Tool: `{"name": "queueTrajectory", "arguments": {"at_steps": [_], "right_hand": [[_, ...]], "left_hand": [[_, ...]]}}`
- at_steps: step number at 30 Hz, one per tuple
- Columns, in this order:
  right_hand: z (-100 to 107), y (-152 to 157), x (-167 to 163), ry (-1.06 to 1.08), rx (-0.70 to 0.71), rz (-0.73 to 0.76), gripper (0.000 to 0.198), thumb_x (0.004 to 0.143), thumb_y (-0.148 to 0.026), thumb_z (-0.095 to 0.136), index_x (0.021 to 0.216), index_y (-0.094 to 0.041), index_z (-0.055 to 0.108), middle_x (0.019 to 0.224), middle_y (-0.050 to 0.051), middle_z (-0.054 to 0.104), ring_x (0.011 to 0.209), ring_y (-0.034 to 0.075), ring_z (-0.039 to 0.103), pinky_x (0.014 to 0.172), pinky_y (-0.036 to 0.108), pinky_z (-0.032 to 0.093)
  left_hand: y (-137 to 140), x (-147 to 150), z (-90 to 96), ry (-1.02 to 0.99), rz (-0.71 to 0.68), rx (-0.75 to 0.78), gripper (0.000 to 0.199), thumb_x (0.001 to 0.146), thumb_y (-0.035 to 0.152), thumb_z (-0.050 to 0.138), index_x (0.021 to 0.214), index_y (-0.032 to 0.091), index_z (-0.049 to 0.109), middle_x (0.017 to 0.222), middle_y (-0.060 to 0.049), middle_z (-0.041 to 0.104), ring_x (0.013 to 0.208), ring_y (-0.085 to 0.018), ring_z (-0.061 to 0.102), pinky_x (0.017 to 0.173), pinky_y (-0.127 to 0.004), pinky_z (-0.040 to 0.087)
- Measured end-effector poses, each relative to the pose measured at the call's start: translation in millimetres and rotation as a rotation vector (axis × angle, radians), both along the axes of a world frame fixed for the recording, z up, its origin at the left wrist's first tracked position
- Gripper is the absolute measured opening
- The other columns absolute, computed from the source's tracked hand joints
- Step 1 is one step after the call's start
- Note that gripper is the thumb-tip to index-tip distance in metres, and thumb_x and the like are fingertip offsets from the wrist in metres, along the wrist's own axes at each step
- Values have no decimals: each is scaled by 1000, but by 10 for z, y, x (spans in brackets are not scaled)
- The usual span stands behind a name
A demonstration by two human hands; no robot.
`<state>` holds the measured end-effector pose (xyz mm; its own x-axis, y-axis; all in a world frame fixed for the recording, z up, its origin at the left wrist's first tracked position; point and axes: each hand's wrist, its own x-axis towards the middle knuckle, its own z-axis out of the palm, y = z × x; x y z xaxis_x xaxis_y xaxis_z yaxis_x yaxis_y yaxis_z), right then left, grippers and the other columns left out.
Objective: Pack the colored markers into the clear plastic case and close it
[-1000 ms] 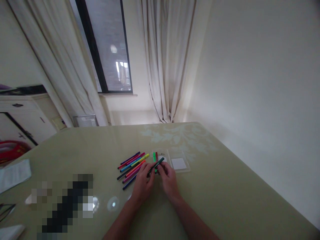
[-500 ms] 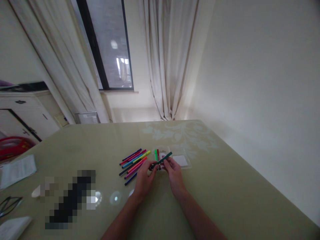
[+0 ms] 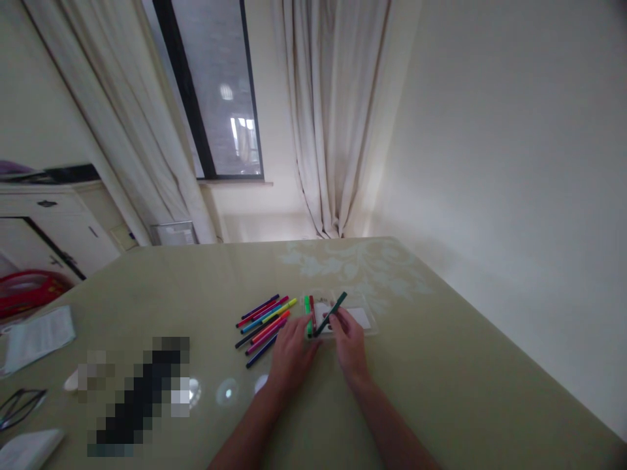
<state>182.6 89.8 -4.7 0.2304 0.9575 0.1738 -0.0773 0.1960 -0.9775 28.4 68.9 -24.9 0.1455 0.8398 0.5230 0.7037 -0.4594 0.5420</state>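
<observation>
My right hand (image 3: 351, 341) pinches a dark green marker (image 3: 339, 301) at a slant, its lower end down inside a clear plastic case (image 3: 374, 324). At the left side of that case lie a bright green marker (image 3: 307, 305) and a dark red marker (image 3: 312, 304), side by side. My left hand (image 3: 294, 352) rests at the case's near left corner, thumb apart from the fingers, with nothing visible in it. Left of this hand, several loose markers (image 3: 264, 318) in mixed colours lie slanted on the table; the nearest, dark blue (image 3: 259, 354), is close to my fingers.
The pale green table (image 3: 470, 391) has a wall (image 3: 514, 196) along its right. At the left are a blurred-out dark object (image 3: 140, 398), glasses (image 3: 22, 408), a folded white sheet (image 3: 39, 336) and a red item (image 3: 32, 292). Curtains (image 3: 337, 117) hang behind.
My left hand has let go of the dark green marker and come down by the case. The marker, in my right hand, has turned steeper with its lower end in the case.
</observation>
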Motion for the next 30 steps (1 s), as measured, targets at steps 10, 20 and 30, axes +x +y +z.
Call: {"name": "queueTrajectory", "arguments": {"at_steps": [10,20,30], "right_hand": [[-41,39,131,-422,29,-39,40,93,-41,55,124,-18,67,89,7,77,78,22,71,74,33,57],[-58,25,74,-684,112,-18,30,96,-31,46,110,-21,72,99,7,77,85,21,70,79,30,52],[-78,45,76,-748,92,-8,29,97,-30,46,109,-21,70,97,7,76,85,21,70,77,29,50]], "left_hand": [[-10,-1,38,274,-144,-38,20,92,19,67,110,25,75,119,-6,73,112,-26,65,97,-44,57],[15,-41,103,265,-203,-36,21,94,19,64,111,27,74,122,-5,73,115,-24,66,99,-41,56],[-9,-23,95,324,-171,-17,26,91,17,69,116,26,71,123,-5,71,112,-27,65,95,-42,58]]}}
